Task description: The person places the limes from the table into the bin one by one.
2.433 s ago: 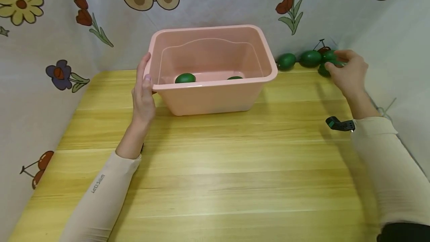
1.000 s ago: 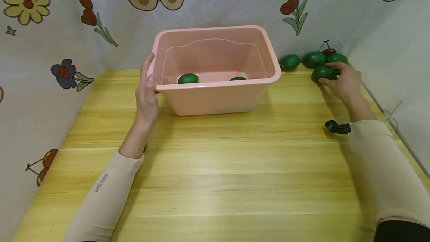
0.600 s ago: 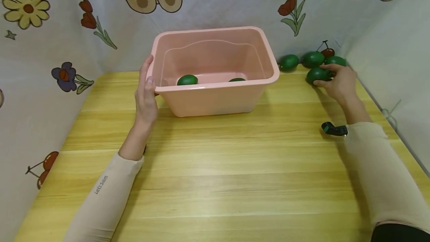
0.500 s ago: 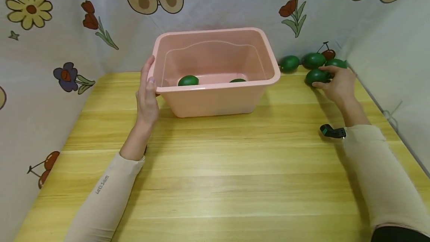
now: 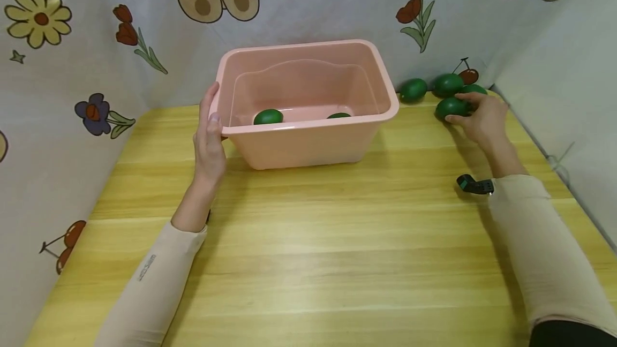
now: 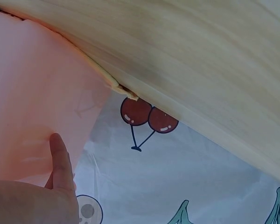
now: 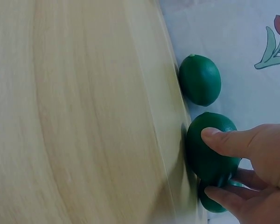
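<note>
My right hand point(image 5: 484, 122) pinches a green lime point(image 5: 452, 107) between thumb and fingers, low at the back right of the table. In the right wrist view the thumb lies on that lime point(image 7: 210, 151), and a second lime point(image 7: 212, 201) shows partly behind the fingers. Other limes point(image 5: 448, 84) rest behind it against the backdrop. A pink plastic bin point(image 5: 299, 143) stands at the back middle, with two limes point(image 5: 268, 117) visible inside, partly hidden by its front wall. My left hand point(image 5: 209, 154) rests against the bin's left side, fingers straight along the wall.
A wooden table point(image 5: 337, 240) runs up to a white printed cloth point(image 5: 308, 9) at the back and sides. One lime point(image 5: 413, 90) lies between the bin and the cluster. A thin cord point(image 5: 561, 159) hangs by the right table edge.
The right hand has gone from reaching into the cluster to gripping the front lime and shifting it slightly left. The left hand and bin stay in place.
</note>
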`<state>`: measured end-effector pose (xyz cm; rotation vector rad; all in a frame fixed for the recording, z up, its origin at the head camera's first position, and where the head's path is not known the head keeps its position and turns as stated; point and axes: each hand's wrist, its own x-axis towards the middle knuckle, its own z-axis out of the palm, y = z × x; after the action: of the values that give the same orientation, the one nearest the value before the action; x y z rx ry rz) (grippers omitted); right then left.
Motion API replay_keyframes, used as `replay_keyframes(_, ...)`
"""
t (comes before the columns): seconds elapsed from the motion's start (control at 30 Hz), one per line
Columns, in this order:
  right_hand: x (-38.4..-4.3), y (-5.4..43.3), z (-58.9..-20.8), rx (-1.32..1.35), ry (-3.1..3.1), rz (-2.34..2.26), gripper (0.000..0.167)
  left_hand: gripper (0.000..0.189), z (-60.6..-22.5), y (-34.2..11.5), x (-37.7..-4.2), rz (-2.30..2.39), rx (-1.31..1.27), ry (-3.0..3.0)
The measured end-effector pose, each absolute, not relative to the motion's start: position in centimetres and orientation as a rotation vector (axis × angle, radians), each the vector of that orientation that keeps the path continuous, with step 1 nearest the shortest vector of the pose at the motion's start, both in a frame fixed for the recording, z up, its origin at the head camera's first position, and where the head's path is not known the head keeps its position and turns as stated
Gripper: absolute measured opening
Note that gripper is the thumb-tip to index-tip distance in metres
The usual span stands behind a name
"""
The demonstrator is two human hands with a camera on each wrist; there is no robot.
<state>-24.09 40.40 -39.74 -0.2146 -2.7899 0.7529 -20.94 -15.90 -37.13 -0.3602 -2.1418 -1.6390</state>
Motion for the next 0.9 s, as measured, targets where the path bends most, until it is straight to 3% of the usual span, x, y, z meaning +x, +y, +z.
replay_keyframes(0.9, -24.15, 39.89, -39.5, -0.307, -2.763, 0.798, 0.058, 0.066, -37.18, -15.94, -21.18, -1.676, -0.398, -2.12)
